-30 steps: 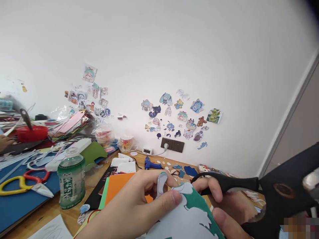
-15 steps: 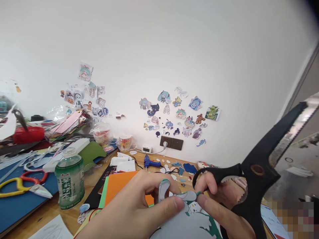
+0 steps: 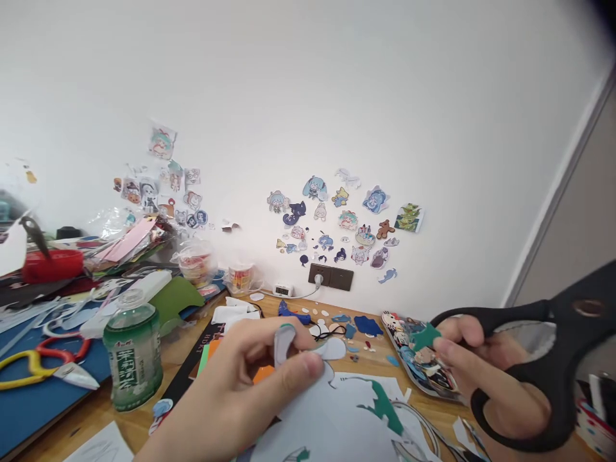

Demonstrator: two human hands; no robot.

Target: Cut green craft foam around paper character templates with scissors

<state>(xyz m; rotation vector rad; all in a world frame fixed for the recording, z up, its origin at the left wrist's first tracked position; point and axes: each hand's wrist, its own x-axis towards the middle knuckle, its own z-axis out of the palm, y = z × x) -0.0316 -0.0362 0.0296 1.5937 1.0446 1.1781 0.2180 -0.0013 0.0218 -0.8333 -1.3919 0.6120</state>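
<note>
Seemingly mid-trim, my left hand [image 3: 255, 378] pinches the white cutout [image 3: 308, 420]; my right hand [image 3: 498, 372], scissors [image 3: 568, 359] looped on, pinches green scrap [image 3: 424, 337] that likely wants setting aside.

Pretty clearly a paper-craft corner, though can't tell if it's somebody's home or a small studio. White wall [image 3: 312, 83] dotted with cartoon cutouts [image 3: 315, 188], wooden desk [image 3: 132, 420] with a blue glue gun [image 3: 294, 313] and snipped blue scraps [image 3: 368, 325], a messy heap of colored paper [image 3: 128, 239], plus big black scissors [image 3: 587, 327] and a red-and-yellow pair [image 3: 77, 376].
</note>
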